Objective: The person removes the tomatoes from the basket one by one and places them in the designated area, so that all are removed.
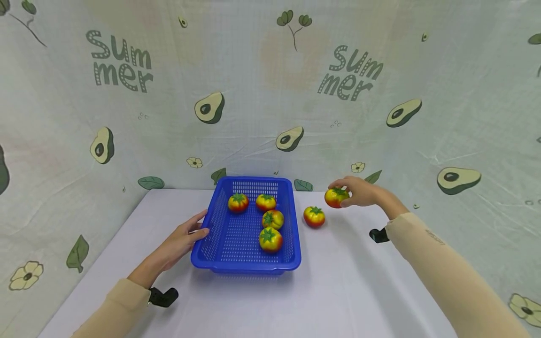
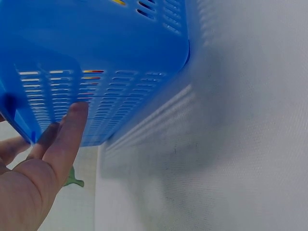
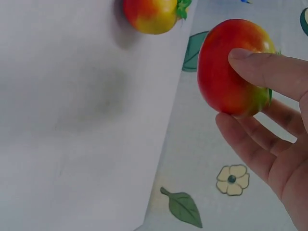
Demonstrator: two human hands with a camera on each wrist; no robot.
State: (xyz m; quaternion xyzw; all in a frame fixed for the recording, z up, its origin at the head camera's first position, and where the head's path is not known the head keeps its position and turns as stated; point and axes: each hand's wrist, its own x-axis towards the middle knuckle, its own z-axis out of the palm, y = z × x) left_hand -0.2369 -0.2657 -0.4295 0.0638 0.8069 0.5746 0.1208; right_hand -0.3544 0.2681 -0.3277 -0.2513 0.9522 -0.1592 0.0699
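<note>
My right hand (image 1: 357, 191) pinches a red-and-yellow toy tomato (image 1: 336, 197) with a green leafy top, held up over the back right of the table. In the right wrist view the thumb lies across this tomato's (image 3: 236, 70) side, the fingers below it. A second tomato (image 1: 314, 217) sits on the table between that hand and a blue plastic basket (image 1: 246, 265). Several similar tomatoes (image 1: 270, 240) lie inside the basket, mostly along its right side. At the basket's left side, my left hand (image 1: 183, 241) touches the slotted wall (image 2: 110, 86) with extended fingers.
The white table (image 1: 338, 281) ends at the back against a hanging cloth (image 1: 245, 70) printed with avocados, leaves and lettering. This cloth also runs down both sides. Each wrist carries a black strap-like device (image 1: 164, 297).
</note>
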